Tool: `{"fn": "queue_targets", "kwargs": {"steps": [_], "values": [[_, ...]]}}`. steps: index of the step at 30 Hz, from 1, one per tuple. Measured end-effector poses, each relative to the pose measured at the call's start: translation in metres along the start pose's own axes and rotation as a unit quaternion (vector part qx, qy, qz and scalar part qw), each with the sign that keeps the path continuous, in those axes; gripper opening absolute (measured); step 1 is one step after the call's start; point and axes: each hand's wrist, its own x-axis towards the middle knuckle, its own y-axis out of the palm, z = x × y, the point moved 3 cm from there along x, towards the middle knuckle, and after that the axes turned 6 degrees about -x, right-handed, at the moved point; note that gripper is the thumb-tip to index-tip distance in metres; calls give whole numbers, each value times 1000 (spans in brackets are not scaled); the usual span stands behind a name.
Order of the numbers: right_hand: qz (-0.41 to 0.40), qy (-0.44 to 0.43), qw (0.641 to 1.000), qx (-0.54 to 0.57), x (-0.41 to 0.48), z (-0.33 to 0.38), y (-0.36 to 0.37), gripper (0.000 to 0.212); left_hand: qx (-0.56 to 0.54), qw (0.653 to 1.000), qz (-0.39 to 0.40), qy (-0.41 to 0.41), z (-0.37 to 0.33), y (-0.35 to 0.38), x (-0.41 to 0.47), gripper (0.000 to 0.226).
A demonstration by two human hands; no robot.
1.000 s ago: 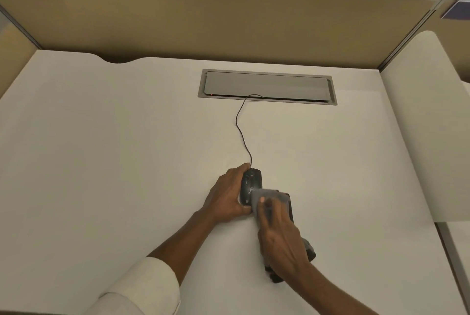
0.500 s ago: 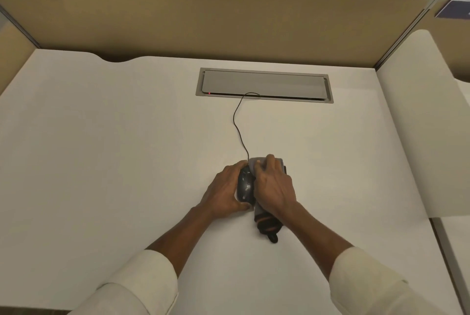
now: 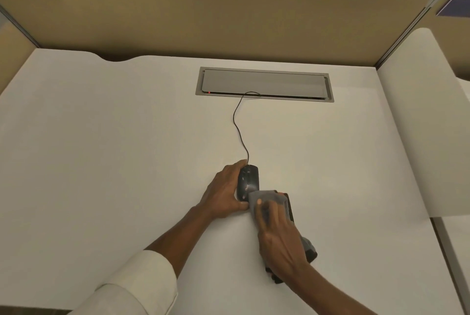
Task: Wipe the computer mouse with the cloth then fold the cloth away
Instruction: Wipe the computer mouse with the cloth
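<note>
A black wired computer mouse (image 3: 248, 178) lies on the white desk (image 3: 101, 162). My left hand (image 3: 223, 192) grips its left side and holds it steady. My right hand (image 3: 277, 235) presses a grey cloth (image 3: 269, 199) onto the rear end of the mouse, fingers spread over the cloth. The rest of the cloth trails back under my right hand, with a dark part showing near my wrist (image 3: 309, 251). The front half of the mouse is uncovered.
The mouse cable (image 3: 237, 126) runs back to a grey cable hatch (image 3: 264, 84) set into the desk. Tan partition walls (image 3: 229, 22) close off the back and sides. A white rounded side panel (image 3: 422, 123) stands on the right.
My right hand has drawn the cloth back from the front of the mouse to its rear end, uncovering the front half. My left hand has kept its hold.
</note>
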Motion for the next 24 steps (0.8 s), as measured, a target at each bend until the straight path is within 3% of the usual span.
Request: {"fn": "queue_targets", "kwargs": {"steps": [10, 16, 24], "values": [[-21, 46, 998, 41, 56, -8, -33, 65, 14, 1000, 5, 10, -5, -1, 1, 122], [-5, 74, 995, 72, 103, -26, -40, 30, 18, 1000, -2, 16, -7, -3, 0, 119], [-10, 125, 985, 117, 57, -13, -25, 40, 18, 1000, 7, 5, -5, -1, 1, 125]]}}
